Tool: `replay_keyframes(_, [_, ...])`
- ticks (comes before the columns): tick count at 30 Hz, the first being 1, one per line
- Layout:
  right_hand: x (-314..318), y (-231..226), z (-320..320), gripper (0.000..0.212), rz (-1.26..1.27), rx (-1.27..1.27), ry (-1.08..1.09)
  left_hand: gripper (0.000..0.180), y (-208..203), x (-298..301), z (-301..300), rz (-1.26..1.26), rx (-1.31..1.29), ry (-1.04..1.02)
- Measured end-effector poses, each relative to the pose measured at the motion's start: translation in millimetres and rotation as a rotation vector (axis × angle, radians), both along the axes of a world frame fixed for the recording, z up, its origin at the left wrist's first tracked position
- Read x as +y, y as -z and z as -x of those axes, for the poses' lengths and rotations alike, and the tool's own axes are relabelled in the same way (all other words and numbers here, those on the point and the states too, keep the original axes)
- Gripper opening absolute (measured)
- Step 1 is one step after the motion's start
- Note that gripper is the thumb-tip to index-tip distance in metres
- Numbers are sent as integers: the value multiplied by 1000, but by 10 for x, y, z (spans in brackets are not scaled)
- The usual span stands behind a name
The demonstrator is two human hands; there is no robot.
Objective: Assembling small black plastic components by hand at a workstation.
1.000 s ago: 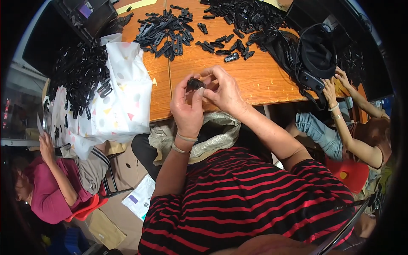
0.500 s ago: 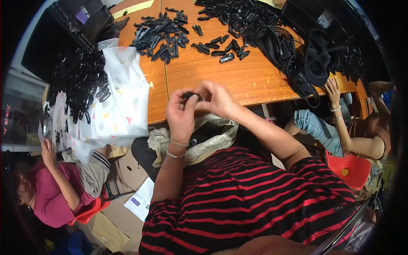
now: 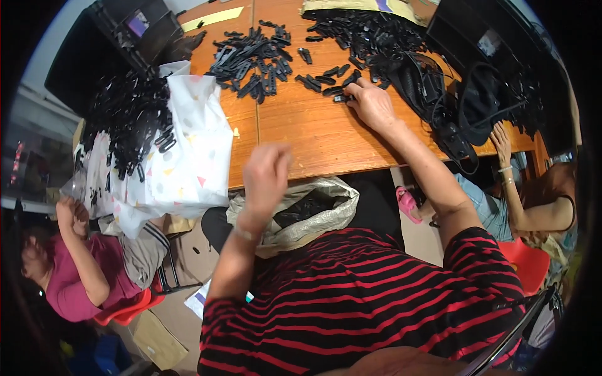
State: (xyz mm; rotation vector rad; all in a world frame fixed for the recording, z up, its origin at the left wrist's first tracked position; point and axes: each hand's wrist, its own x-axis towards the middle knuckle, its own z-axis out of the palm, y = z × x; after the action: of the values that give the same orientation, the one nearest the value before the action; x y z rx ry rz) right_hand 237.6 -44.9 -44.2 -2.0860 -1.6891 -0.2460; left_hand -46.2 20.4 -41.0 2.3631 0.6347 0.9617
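Over a wooden worktop (image 3: 301, 128), we see two bare hands well apart: the right hand (image 3: 371, 103), farther forward, has its fingers partly curled and its fingertips down at a small black clip (image 3: 340, 98), whose pale end shows just left of them. We cannot tell whether the grip has closed. The left hand (image 3: 266, 177), nearer the body, is loosely curled and blurred; we cannot tell whether it holds anything. Loose black pieces (image 3: 327, 80) lie just beyond the right hand and to its left; a denser heap (image 3: 370, 34) sits farther ahead, and a separate pile (image 3: 251, 59) lies ahead of the left. Below the hands gapes a silvery woven sack (image 3: 301, 234). In our judgement, a hasty pinch could drag along a neighbour, since the pieces crowd close, or push the clip away. We make out a purple label (image 3: 137, 25) far ahead and left of the left hand, but no legible writing.
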Motion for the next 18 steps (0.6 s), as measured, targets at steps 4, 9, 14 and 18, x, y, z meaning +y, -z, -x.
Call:
replay_keyframes(4, [96,37,-3,22,22,-43,-22,23,-16,788,-455,-272,26,-208])
replay_keyframes(9, [90,31,52,20,72,40,-44,31,161,1209,-703,-253,170,-367])
replay_keyframes(14, [0,10,70,22,13,52,-120,31,326,1213,-701,-310,153,-348])
replay_keyframes(18, [-46,-43,111,23,-28,107,-159,27,211,895,-608,-200,115,-336])
